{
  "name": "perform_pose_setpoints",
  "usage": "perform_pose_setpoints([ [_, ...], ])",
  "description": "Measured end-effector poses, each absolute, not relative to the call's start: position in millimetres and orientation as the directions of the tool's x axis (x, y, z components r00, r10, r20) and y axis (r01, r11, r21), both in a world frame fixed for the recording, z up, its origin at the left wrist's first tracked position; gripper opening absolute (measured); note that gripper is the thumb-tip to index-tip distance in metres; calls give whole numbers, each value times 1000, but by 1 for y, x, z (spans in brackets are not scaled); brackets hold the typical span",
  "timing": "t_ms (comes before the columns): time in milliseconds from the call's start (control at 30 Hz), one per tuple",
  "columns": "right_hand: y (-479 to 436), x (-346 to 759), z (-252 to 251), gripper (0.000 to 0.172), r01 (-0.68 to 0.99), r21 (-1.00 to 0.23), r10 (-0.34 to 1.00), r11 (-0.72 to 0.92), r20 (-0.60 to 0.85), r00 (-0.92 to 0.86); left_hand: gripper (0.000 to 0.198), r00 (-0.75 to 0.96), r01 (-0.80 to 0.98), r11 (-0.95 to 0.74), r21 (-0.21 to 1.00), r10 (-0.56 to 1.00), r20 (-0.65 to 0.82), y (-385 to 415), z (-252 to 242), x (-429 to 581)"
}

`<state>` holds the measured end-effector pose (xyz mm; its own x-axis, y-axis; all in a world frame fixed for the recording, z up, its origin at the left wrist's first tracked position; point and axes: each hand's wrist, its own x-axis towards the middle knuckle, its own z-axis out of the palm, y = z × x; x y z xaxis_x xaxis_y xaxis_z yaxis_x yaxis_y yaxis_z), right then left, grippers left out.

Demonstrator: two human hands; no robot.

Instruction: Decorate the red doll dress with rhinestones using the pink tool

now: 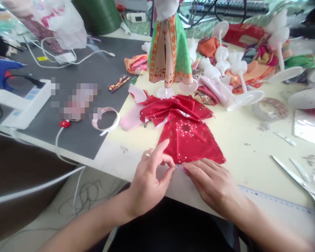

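A red doll dress [196, 140] with a pale flower pattern and small beads lies spread on the table, its lower edge towards me. My left hand [151, 175], with a ring on one finger, pinches thumb and index together just below that edge. Between the two hands shows a tiny pale, purplish strip [180, 167], too small to name. My right hand [212, 180] rests at the hem, fingers close together and bent, their tips at the strip's other end; its thumb is mostly hidden. Behind the dress stands a doll form in a green and orange skirt [182, 52].
A tape roll [106, 119] sits left on a dark mat [81, 140]; scissors [296, 178] and a ruler [275, 199] lie right. White doll stands [241, 70] and fabric pieces crowd the back right. A blue glue gun [2, 70] and power strip [28, 108] are far left.
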<state>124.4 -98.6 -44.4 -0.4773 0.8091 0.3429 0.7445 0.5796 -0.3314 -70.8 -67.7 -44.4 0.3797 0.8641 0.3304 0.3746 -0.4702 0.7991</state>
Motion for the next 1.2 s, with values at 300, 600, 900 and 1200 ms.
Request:
perform_pose_setpoints([
  [300,-102,120,-47,16,685,-504,849,526,353,-393,69,387,407,-510,758,847,363,-75,-46,-60],
  [600,-102,121,-48,14,665,-510,836,545,389,-387,71,387,310,-351,884,895,220,-78,-49,-58],
  [900,-102,122,-48,14,663,-512,832,547,420,-363,72,390,278,-328,903,897,206,-78,-48,-59],
  [1200,-102,122,-45,14,664,-520,838,537,421,-348,71,361,287,-356,889,900,244,-77,-46,-51],
])
